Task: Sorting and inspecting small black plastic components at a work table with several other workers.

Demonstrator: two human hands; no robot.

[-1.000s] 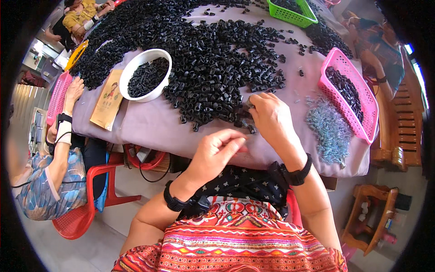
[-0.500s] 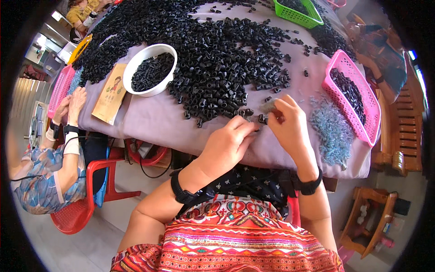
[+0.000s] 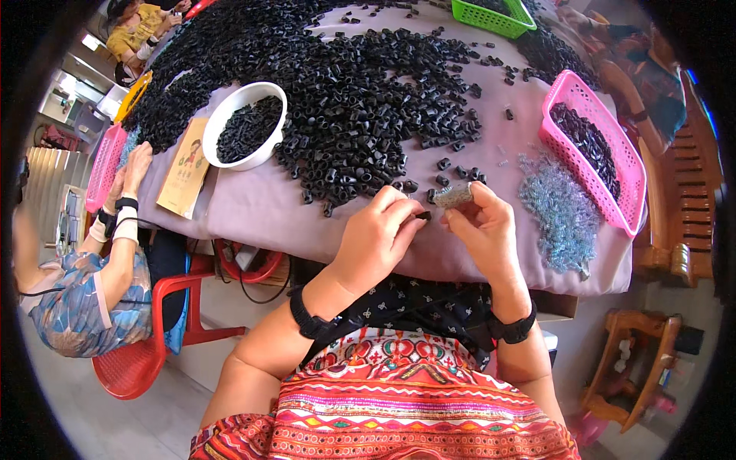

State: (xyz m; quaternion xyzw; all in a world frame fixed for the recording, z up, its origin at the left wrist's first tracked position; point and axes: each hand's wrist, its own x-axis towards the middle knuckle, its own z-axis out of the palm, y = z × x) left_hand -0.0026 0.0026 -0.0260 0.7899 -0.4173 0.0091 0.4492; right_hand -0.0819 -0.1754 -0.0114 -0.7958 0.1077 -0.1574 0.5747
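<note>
My left hand (image 3: 377,236) pinches a small black plastic part (image 3: 424,216) between thumb and fingertips, above the near edge of the cloth-covered table. Just right of it, my right hand (image 3: 489,231) is closed on a small grey, speckled piece (image 3: 454,196) that sticks out past its fingertips toward the left. What that piece is cannot be made out. A few loose black parts (image 3: 443,180) lie on the cloth just beyond both hands. Behind them spreads a big heap of short, hollow black plastic parts (image 3: 345,115).
A white bowl (image 3: 222,115) of black pieces stands left of the heap, beside a tan booklet (image 3: 182,178). On the right are a pink basket (image 3: 630,192) and a pile of tiny bluish clear pieces (image 3: 558,211). A green basket (image 3: 491,23) is far back. Other people sit around the table.
My right hand has turned and lowered slightly, so the grey piece shows more clearly. My left hand has shifted a little left, and its black part is now plainer to see.
</note>
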